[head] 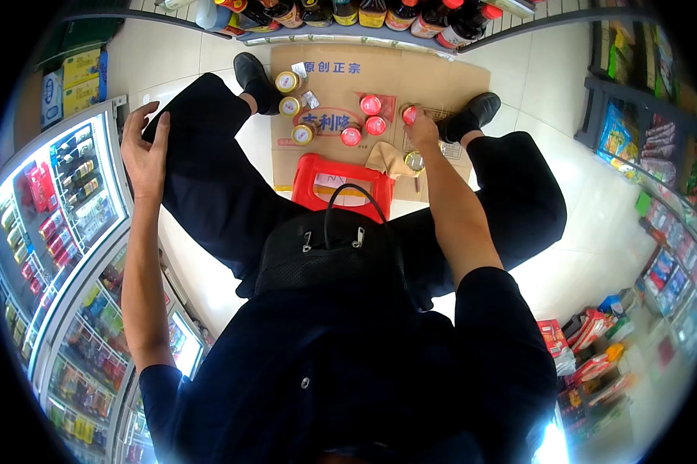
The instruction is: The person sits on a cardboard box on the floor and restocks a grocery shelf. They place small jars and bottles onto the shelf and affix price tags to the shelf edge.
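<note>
My right hand (425, 132) grips a jar with a red lid (409, 115) above the right part of a flattened cardboard sheet (452, 75). My left hand (145, 152) is by my left knee, fingers apart and holding nothing. Three red-lidded glass jars (370, 105) stand grouped on the middle of the cardboard. To their left, three jars with gold lids (303, 134) form a loose column, with white paper slips (311, 100) by two of them. A tan cloth (388, 160) lies below the red lids. Beside it, partly behind my right forearm, is a round gold-rimmed item (414, 161).
A red plastic stool (303, 184) stands between my legs, near a black bag (319, 272) at my waist. Ahead is a shelf of sauce bottles (372, 13). A lit glass-door fridge (64, 185) flanks my left; shelves of packaged goods (621, 139) line the right.
</note>
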The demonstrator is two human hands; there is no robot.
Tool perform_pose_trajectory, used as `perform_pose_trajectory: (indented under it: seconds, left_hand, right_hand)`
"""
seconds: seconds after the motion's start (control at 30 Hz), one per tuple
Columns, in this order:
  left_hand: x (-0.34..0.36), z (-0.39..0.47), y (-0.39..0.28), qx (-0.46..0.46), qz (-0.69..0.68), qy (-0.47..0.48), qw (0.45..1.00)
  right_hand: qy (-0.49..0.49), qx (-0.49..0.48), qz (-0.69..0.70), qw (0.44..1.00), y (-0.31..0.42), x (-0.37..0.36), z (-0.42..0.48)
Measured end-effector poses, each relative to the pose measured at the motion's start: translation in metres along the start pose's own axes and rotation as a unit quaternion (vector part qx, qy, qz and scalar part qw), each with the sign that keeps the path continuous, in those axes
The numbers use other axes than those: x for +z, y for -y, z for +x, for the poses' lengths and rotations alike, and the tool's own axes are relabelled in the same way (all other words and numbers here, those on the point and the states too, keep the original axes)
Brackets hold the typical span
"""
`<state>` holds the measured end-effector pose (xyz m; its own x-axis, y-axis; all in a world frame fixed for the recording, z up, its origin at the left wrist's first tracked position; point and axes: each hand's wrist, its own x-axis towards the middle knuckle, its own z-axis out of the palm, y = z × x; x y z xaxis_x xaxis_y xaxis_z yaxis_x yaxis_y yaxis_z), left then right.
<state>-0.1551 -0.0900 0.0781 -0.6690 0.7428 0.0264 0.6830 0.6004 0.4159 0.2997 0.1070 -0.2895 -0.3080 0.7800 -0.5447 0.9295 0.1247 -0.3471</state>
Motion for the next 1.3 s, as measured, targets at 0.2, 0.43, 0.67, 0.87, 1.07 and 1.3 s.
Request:
perform_pose_trajectory:
  seconds: [0.2,0.43,0.67,0.87,1.07,1.3]
  left_hand:
    - [0.002,0.003,-0.011,-0.009,0.011,0.016,1.000]
    - [0.005,0.011,-0.030,0.115,0.041,-0.021,0.992]
    - [0.057,-0.024,-0.116,0.228,-0.195,0.165,0.939]
    - [0.080,-0.055,-0.174,0.315,-0.327,0.167,0.875]
    - [0.057,-0.071,-0.165,0.278,-0.342,0.152,0.885]
    - [0.050,-0.077,-0.159,0.247,-0.351,0.132,0.894]
  right_hand:
    - [-0.002,0.005,-0.035,0.999,0.009,0.001,0.012]
    - [-0.042,-0.149,0.056,0.986,0.047,-0.084,-0.004]
    - [-0.085,-0.303,0.076,0.946,0.173,-0.246,-0.119]
    - [-0.111,-0.395,0.068,0.909,0.235,-0.295,-0.206]
    - [-0.139,-0.438,0.057,0.886,0.253,-0.290,-0.237]
    - [-0.144,-0.453,0.050,0.879,0.261,-0.290,-0.241]
